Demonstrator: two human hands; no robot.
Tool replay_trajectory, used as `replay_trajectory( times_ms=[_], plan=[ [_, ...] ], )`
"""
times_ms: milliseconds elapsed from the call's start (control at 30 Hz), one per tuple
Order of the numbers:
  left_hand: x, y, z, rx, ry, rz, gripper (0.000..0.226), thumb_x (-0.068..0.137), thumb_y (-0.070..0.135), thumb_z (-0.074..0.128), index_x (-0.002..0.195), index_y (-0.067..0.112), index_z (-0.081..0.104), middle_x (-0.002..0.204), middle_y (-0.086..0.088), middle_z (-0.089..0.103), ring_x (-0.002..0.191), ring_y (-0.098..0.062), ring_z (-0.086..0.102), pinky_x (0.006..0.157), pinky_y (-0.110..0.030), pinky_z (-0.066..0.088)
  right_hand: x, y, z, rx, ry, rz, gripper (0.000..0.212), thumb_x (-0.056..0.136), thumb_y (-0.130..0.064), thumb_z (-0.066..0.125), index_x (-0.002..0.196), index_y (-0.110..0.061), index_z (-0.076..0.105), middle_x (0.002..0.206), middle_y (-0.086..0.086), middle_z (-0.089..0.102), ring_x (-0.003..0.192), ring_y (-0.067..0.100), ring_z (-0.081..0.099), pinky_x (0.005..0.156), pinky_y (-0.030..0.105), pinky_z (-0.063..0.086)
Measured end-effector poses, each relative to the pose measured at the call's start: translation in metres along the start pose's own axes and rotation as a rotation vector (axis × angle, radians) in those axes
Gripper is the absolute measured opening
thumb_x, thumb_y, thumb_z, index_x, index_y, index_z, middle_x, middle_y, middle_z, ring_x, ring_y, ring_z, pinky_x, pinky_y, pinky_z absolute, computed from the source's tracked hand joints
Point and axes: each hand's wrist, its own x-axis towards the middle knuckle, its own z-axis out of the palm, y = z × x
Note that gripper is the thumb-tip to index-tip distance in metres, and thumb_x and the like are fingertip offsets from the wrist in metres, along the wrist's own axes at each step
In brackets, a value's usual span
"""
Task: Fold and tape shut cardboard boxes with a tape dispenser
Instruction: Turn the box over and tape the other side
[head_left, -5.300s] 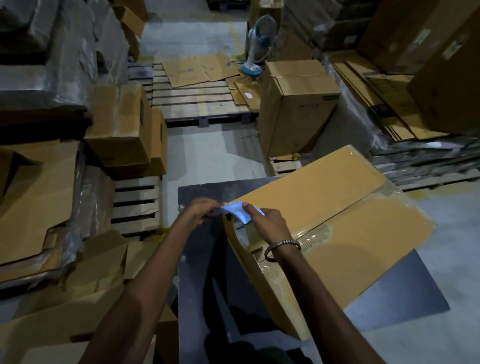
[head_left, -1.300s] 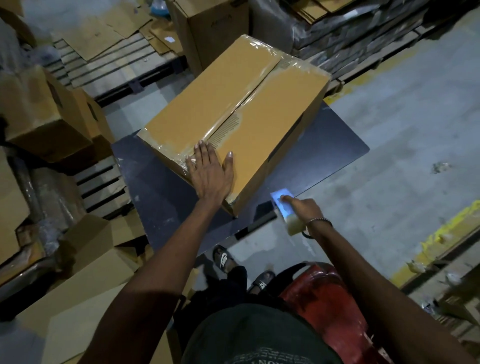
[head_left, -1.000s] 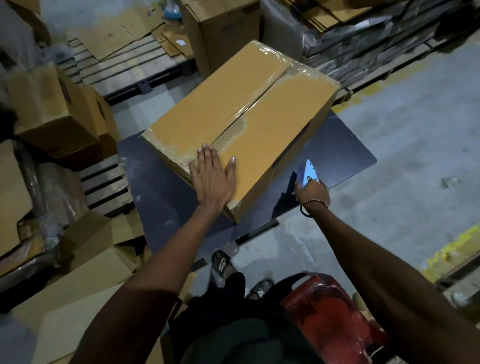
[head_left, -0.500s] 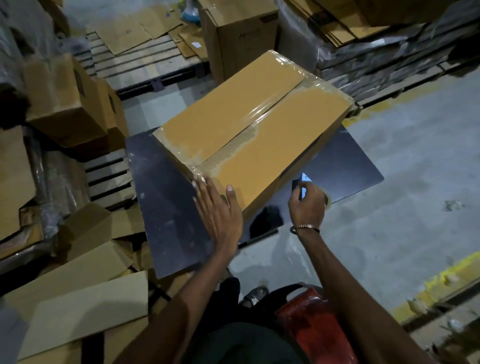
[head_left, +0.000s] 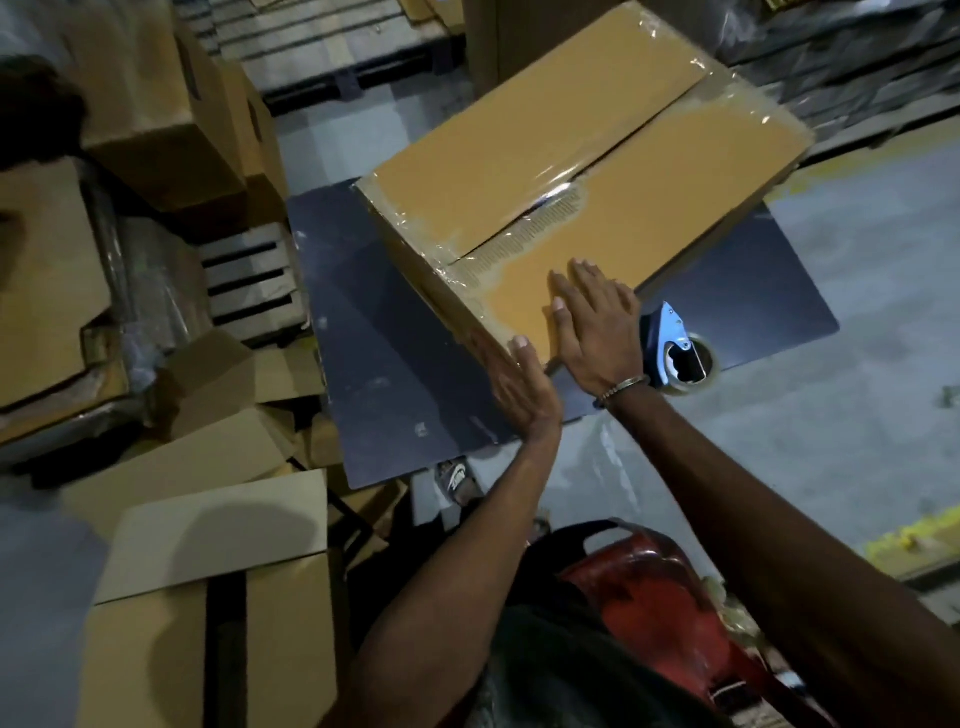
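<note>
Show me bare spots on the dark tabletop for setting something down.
The dark tabletop lies bare left of the taped brown cardboard box, down to its near edge. A narrower strip shows right of the box, beyond the blue tape dispenser. The near box corner is crowded by both hands: left, right.

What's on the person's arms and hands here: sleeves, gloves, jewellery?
Both forearms are bare, with no sleeves in view. No gloves on the left hand or the right hand. The right wrist carries a thin metal bracelet, silvery and bead-like. Nothing shows on the left wrist. No rings can be made out.
</note>
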Motion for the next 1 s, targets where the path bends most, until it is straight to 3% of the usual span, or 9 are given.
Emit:
replay_trajectory(
  times_ms=[167, 267, 333, 467, 533, 633, 733, 900, 1000],
  plan=[
    [-0.006, 0.032, -0.03, -0.007, 0.008, 0.186, 0.085, 0.106, 0.064, 0.04, 0.17, 0.018, 0.009, 0.177, 0.001, 0.006, 0.162, -0.01, 0.011, 0.129, -0.03, 0.018, 0.008, 0.003, -0.013, 0.044, 0.087, 0.009, 0.036, 0.108, -0.038, 0.042, 0.131, -0.031, 0.069, 0.143, -0.006, 0.062, 0.137, 0.013, 0.052, 0.1, 0.043, 0.035],
    [0.014, 0.054, -0.007, 0.124, 0.022, 0.257, 0.075, 0.112, 0.046, 0.04, 0.169, 0.018, 0.001, 0.176, 0.002, -0.004, 0.163, -0.015, 0.005, 0.132, -0.046, 0.015, 0.014, -0.002, -0.007, 0.086, 0.165, 0.047, 0.029, 0.105, -0.033, 0.049, 0.117, -0.027, 0.074, 0.13, -0.006, 0.069, 0.122, 0.016, 0.06, 0.093, 0.047, 0.043],
    [0.024, 0.051, 0.01, 0.162, 0.063, 0.167, 0.073, 0.111, 0.046, 0.037, 0.169, 0.016, 0.004, 0.177, -0.005, 0.004, 0.163, -0.023, 0.012, 0.128, -0.055, 0.022, 0.015, -0.001, 0.0, 0.115, 0.187, 0.069, 0.026, 0.102, -0.031, 0.051, 0.114, -0.026, 0.074, 0.129, -0.004, 0.069, 0.12, 0.017, 0.06, 0.094, 0.053, 0.046],
    [0.019, 0.049, 0.004, 0.087, 0.009, -0.253, 0.106, 0.087, 0.092, 0.026, 0.167, 0.022, 0.018, 0.161, -0.017, 0.047, 0.135, -0.038, 0.057, 0.104, -0.048, 0.051, 0.017, -0.007, 0.004, 0.12, 0.145, 0.117, 0.023, 0.094, -0.029, 0.055, 0.11, -0.025, 0.071, 0.123, -0.004, 0.069, 0.115, 0.019, 0.057, 0.092, 0.053, 0.047],
    [0.015, 0.054, -0.009, 0.095, -0.074, -0.358, 0.117, 0.082, 0.098, 0.029, 0.168, 0.019, 0.018, 0.163, -0.017, 0.043, 0.14, -0.038, 0.052, 0.107, -0.047, 0.047, 0.022, -0.011, 0.0, 0.075, 0.13, 0.146, 0.019, 0.093, -0.032, 0.055, 0.104, -0.025, 0.069, 0.11, -0.004, 0.067, 0.106, 0.021, 0.056, 0.088, 0.052, 0.046],
    [0.04, 0.069, -0.023, 0.156, -0.03, -0.099, 0.116, 0.09, 0.085, 0.044, 0.168, 0.017, -0.008, 0.177, -0.006, -0.001, 0.163, -0.025, 0.008, 0.13, -0.046, 0.018, 0.038, -0.024, -0.003, -0.014, 0.1, 0.24, 0.031, 0.099, -0.046, 0.048, 0.101, -0.023, 0.068, 0.103, -0.001, 0.061, 0.103, 0.024, 0.052, 0.089, 0.046, 0.041],
    [0.092, 0.088, -0.013, 0.241, -0.015, 0.104, 0.098, 0.103, 0.065, 0.039, 0.167, 0.009, -0.01, 0.176, -0.01, -0.011, 0.163, -0.024, -0.004, 0.133, -0.044, 0.008, 0.048, -0.046, 0.001, -0.016, 0.102, 0.37, 0.039, 0.103, -0.052, 0.041, 0.109, -0.022, 0.066, 0.111, 0.002, 0.057, 0.111, 0.025, 0.05, 0.093, 0.045, 0.036],
    [0.112, 0.087, 0.0, 0.168, 0.054, -0.034, 0.072, 0.112, 0.049, 0.034, 0.167, 0.008, 0.012, 0.164, -0.022, 0.038, 0.142, -0.038, 0.05, 0.104, -0.035, 0.044, 0.042, -0.055, 0.008, -0.126, 0.172, 0.318, 0.034, 0.104, -0.045, 0.044, 0.115, -0.018, 0.062, 0.126, 0.003, 0.057, 0.126, 0.025, 0.048, 0.096, 0.044, 0.034],
    [0.11, 0.09, -0.009, 0.06, -0.001, -0.312, 0.076, 0.108, 0.064, 0.035, 0.153, 0.004, 0.046, 0.148, -0.022, 0.057, 0.131, -0.038, 0.058, 0.09, -0.032, 0.041, 0.043, -0.054, 0.01, -0.161, 0.109, 0.312, 0.041, 0.107, -0.047, 0.039, 0.13, -0.02, 0.059, 0.149, 0.006, 0.05, 0.146, 0.025, 0.037, 0.105, 0.047, 0.033]
  ],
)
